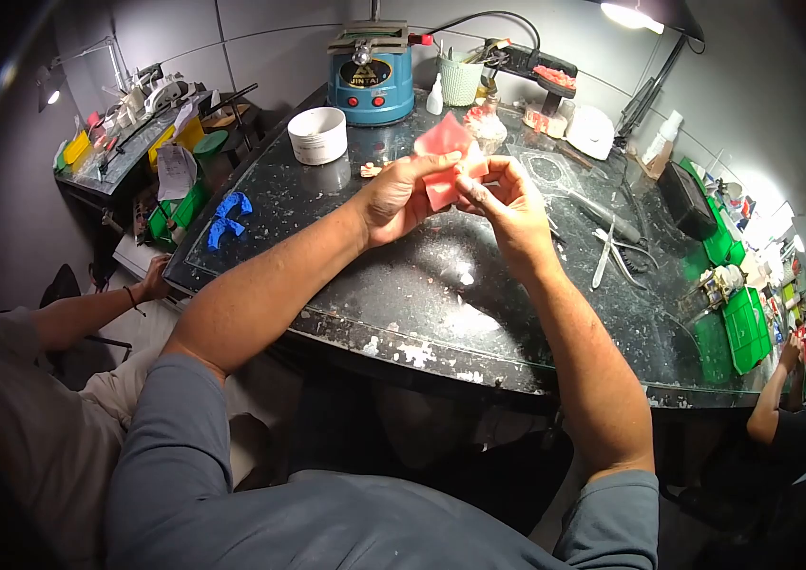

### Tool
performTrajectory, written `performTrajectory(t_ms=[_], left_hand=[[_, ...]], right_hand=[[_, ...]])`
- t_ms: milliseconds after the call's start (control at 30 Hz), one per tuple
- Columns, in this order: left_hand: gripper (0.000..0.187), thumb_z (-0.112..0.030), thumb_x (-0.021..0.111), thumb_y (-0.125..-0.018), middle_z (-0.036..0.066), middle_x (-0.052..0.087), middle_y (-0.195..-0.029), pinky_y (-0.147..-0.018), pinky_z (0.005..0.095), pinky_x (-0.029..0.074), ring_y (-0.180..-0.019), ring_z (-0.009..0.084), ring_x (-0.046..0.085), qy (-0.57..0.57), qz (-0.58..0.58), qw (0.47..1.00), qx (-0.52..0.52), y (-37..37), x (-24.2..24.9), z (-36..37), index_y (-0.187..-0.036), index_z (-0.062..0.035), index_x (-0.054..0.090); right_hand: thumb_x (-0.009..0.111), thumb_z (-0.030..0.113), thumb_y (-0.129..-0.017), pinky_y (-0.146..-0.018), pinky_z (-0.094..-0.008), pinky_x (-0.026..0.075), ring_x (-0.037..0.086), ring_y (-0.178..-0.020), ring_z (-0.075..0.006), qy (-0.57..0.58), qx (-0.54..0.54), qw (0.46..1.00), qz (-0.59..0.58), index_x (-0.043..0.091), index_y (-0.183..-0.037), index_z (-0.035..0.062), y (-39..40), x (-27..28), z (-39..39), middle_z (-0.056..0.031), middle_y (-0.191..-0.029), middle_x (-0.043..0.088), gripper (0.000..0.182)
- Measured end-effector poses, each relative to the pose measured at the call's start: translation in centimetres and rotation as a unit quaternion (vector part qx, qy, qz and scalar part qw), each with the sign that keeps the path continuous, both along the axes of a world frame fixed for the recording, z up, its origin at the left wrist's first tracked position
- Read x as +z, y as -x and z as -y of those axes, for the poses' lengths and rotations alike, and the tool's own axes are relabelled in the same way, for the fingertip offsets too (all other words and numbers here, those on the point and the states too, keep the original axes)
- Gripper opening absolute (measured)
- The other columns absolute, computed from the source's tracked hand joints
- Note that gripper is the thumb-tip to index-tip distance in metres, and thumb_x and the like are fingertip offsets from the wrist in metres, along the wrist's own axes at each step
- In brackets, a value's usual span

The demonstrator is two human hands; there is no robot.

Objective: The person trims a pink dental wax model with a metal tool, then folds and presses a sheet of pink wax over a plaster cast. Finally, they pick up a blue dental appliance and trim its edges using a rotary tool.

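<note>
Pink sheet: held in the air between both hands, above the bench (384,304), its front edge nearer the wearer and the blue machine (372,87) standing by its back edge.
Left hand (395,201): thumb and fingers closed in a pinch on the pink sheet (441,141).
Right hand (515,214): thumb and fingers likewise pinched on the sheet's right side.
Sheet's handling: probably light, thin and bendable, perhaps waxy and easily dented or torn; best taken by its margins with gentle pressure.
Between the thumbs: too small to tell whether anything else is gripped there.
Sheet's far side: hidden, as are several fingertips; its upper corner looks blurred.
Bench's right end: runs into the dark lens rim.
</note>
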State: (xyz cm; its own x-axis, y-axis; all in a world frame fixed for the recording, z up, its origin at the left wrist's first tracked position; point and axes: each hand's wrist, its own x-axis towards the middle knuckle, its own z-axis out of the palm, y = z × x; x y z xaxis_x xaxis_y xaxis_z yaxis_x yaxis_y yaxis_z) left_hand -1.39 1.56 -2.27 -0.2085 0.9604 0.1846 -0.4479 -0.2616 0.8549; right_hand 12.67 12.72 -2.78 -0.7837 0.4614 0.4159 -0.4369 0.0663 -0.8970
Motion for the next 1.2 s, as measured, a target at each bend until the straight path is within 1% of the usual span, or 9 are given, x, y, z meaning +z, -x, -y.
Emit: performTrajectory(t_ms=[100, 167, 233, 267, 367, 900, 1000, 1100, 1200], left_hand=[[0.024, -0.025, 0.058, -0.097, 0.002, 0.067, -0.104, -0.084, 0.0257, 0.052, -0.094, 0.0105, 0.064, 0.051, -0.003, 0.998, 0.048, -0.3, 0.1, 0.1, -0.115, -0.0101, 0.059], [0.016, -0.022, 0.056, -0.097, -0.002, 0.065, -0.091, -0.067, 0.0216, 0.048, -0.075, 0.0070, 0.060, 0.073, -0.009, 0.996, 0.042, -0.1, 0.4, 0.4, -0.108, -0.0107, 0.059], [0.013, -0.023, 0.054, -0.098, -0.003, 0.061, -0.082, -0.054, 0.0209, 0.038, -0.060, 0.0051, 0.049, 0.065, -0.034, 0.997, 0.001, 0.3, 0.9, 0.7, -0.101, -0.0117, 0.059], [0.013, -0.023, 0.052, -0.098, -0.003, 0.059, -0.077, -0.049, 0.0212, 0.032, -0.053, 0.0048, 0.042, 0.096, -0.010, 0.995, 0.024, -0.1, 1.0, 0.6, -0.100, -0.0108, 0.058], [0.015, -0.023, 0.052, -0.098, -0.003, 0.058, -0.075, -0.048, 0.0203, 0.032, -0.052, 0.0038, 0.041, 0.059, -0.011, 0.994, -0.091, 1.0, 1.0, 0.9, -0.102, -0.0093, 0.057], [0.019, -0.024, 0.058, -0.093, -0.003, 0.058, -0.082, -0.046, 0.0179, 0.030, -0.052, 0.0030, 0.039, 0.042, 0.018, 0.994, -0.099, 1.3, 0.5, 0.9, -0.106, -0.0092, 0.055], [0.014, -0.023, 0.059, -0.094, -0.007, 0.049, -0.070, -0.048, 0.0194, 0.029, -0.054, 0.0028, 0.038, 0.062, 0.028, 0.997, -0.044, 1.3, 0.4, 0.3, -0.099, -0.0120, 0.054], [0.013, -0.022, 0.059, -0.094, -0.007, 0.047, -0.065, -0.048, 0.0196, 0.029, -0.053, 0.0025, 0.039, 0.049, 0.040, 0.997, -0.048, 1.8, 0.0, 0.2, -0.087, -0.0129, 0.052], [0.019, -0.021, 0.061, -0.093, -0.008, 0.044, -0.062, -0.048, 0.0196, 0.029, -0.051, 0.0022, 0.039, 0.056, 0.036, 0.997, -0.046, 1.1, 1.1, 0.7, -0.080, -0.0152, 0.049]], right_hand=[[0.075, 0.015, -0.086, -0.077, -0.0273, 0.053, 0.064, -0.083, -0.0126, 0.027, 0.030, 0.999, 0.000, 0.054, -0.109, 0.0020, 0.0, 0.0, -0.4, -0.0055, -0.093, 0.063, 0.034], [0.078, 0.019, -0.083, -0.082, -0.0300, 0.052, 0.062, -0.091, -0.0150, -0.003, -0.018, 1.000, 0.009, 0.052, -0.122, 0.0055, -0.5, 0.2, 0.2, -0.0085, -0.106, 0.060, 0.049], [0.082, 0.023, -0.078, -0.090, -0.0343, 0.049, 0.057, -0.107, -0.0198, -0.225, -0.224, 0.947, -0.039, 0.051, -0.133, 0.0152, -0.8, 1.0, 0.9, -0.0102, -0.120, 0.053, 0.064], [0.084, 0.027, -0.074, -0.098, -0.0379, 0.044, 0.049, -0.118, -0.0239, -0.314, -0.226, 0.922, -0.035, 0.059, -0.130, 0.0216, -0.9, 1.0, -0.1, -0.0100, -0.126, 0.049, 0.062], [0.082, 0.027, -0.075, -0.101, -0.0390, 0.042, 0.050, -0.118, -0.0252, -0.373, -0.236, 0.897, -0.026, 0.073, -0.108, 0.0192, -0.9, 0.7, -0.6, -0.0088, -0.125, 0.050, 0.035], [0.078, 0.019, -0.078, -0.095, -0.0347, 0.045, 0.058, -0.105, -0.0212, -0.372, -0.216, 0.903, -0.015, 0.070, -0.117, 0.0170, -1.3, 1.5, -0.1, -0.0061, -0.109, 0.067, 0.039], [0.067, 0.015, -0.087, -0.090, -0.0324, 0.047, 0.061, -0.095, -0.0199, -0.350, -0.257, 0.901, 0.001, 0.064, -0.126, 0.0154, -1.7, 1.8, -0.8, -0.0067, -0.099, 0.067, 0.040], [0.054, 0.008, -0.092, -0.069, -0.0258, 0.050, 0.060, -0.071, -0.0138, -0.163, -0.232, 0.959, -0.028, 0.038, -0.146, 0.0041, -1.8, 2.6, -2.6, -0.0073, -0.083, 0.063, 0.057], [0.045, 0.008, -0.094, -0.053, -0.0228, 0.044, 0.056, -0.060, -0.0113, -0.044, -0.177, 0.983, 0.013, 0.011, -0.154, 0.0050, -2.6, 2.8, -5.6, -0.0046, -0.071, 0.058, 0.069]])
